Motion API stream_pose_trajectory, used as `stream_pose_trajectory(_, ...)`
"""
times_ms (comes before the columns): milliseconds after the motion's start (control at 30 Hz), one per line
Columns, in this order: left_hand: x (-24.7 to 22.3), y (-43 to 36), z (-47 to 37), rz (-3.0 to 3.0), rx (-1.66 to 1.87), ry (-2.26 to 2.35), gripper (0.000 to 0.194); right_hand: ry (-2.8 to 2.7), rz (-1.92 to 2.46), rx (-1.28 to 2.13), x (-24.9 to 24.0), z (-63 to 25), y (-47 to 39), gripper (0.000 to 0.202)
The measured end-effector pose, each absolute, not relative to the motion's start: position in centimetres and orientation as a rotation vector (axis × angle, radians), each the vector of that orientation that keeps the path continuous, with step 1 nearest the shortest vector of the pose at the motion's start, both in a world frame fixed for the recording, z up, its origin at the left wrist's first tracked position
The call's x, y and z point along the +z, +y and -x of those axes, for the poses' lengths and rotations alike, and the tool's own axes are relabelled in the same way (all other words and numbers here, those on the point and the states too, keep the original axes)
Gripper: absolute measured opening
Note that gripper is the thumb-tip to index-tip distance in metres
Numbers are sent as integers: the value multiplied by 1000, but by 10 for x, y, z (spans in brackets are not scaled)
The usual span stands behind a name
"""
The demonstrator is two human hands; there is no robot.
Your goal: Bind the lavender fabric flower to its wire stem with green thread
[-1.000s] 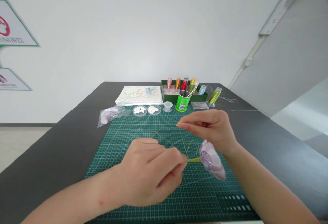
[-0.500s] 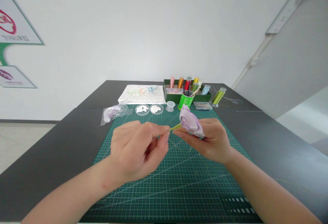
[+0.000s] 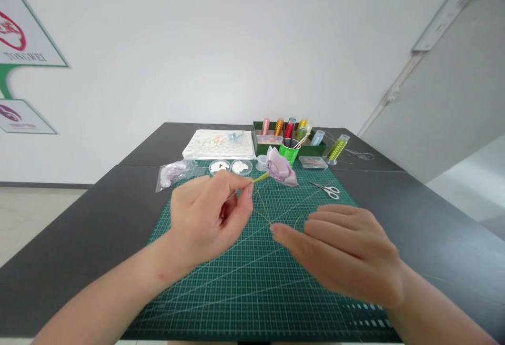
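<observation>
My left hand (image 3: pixel 211 219) pinches the thin green stem of a lilac fabric flower (image 3: pixel 281 167) between thumb and forefinger. The flower head points up and to the right, held above the cutting mat. From the stem near my left fingertips a fine green thread (image 3: pixel 263 204) slants down to my right hand (image 3: pixel 343 253). That hand is closed, its thumb and forefinger pinched on the thread, lower and to the right of the flower. A loose curl of thread also shows beside the right fingers.
Beneath both hands lies a green gridded cutting mat (image 3: pixel 244 292) on a dark table. White-handled scissors (image 3: pixel 330 191) rest at its right. Farther back are a green can (image 3: pixel 289 151), a box of thread spools (image 3: pixel 260 148), dishes of white pieces (image 3: pixel 241 166) and a plastic bag (image 3: pixel 173 173).
My right hand has let go of the flower and moved down and right, drawing the thread out. The flower has shifted slightly left and up. The scissors have come into view.
</observation>
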State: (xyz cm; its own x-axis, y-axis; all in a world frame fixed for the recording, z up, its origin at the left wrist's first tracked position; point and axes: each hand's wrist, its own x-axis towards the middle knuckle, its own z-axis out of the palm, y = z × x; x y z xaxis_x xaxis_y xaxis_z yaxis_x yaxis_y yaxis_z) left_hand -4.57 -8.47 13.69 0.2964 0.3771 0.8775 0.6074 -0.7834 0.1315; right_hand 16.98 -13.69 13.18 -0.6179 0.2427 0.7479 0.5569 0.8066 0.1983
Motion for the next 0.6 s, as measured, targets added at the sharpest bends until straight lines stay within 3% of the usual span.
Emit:
stream_pose_trajectory(367, 123, -75, 37, 2349, -1332, -583, 11, -2293, 813, -505, 155, -173, -171, 25)
stream_pose_trajectory(600, 114, -80, 31, 2472, -1248, -455, 12, -2169, 648, -629, 150, -189, -161, 33)
